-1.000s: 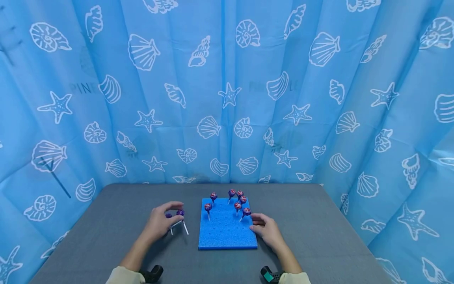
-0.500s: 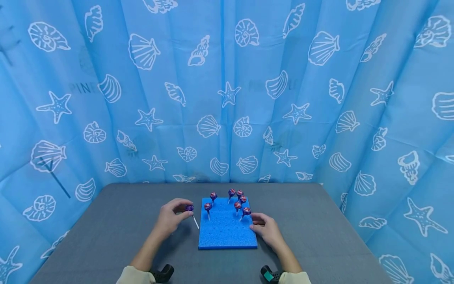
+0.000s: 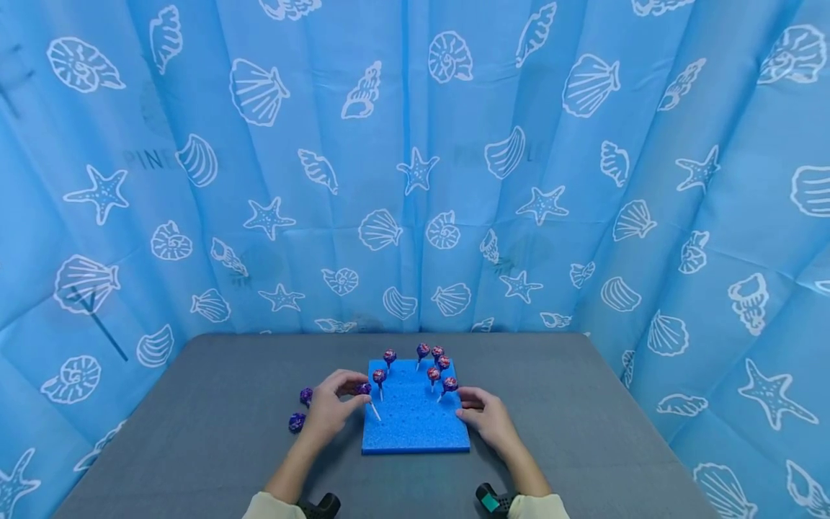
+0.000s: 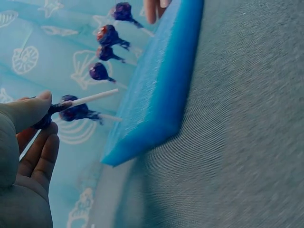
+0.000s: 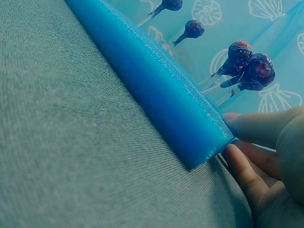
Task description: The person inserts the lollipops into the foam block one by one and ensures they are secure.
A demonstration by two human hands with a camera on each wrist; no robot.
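Note:
My left hand [image 3: 331, 407] pinches a purple-wrapped lollipop [image 3: 364, 388] by its candy end, over the left edge of a blue foam board [image 3: 415, 436]. The white stick [image 4: 97, 97] points toward the board, tilted. Several lollipops with red and purple wrappers, such as one at the front right [image 3: 449, 384], stand on their sticks in the board, mostly in its back half. My right hand [image 3: 489, 422] holds the board's right edge, thumb [image 5: 256, 126] near the top face and fingers along the side.
Two purple lollipops, one farther back [image 3: 306, 396] and one nearer [image 3: 297, 422], lie on the grey table [image 3: 583, 447] left of my left hand. Small holes dot the board's front half. A blue shell-patterned curtain [image 3: 415, 216] hangs behind the table.
My left hand has moved right with the lollipop, from the table to the board's left edge. Two lollipops on the table now show behind it. My right hand has stayed at the board.

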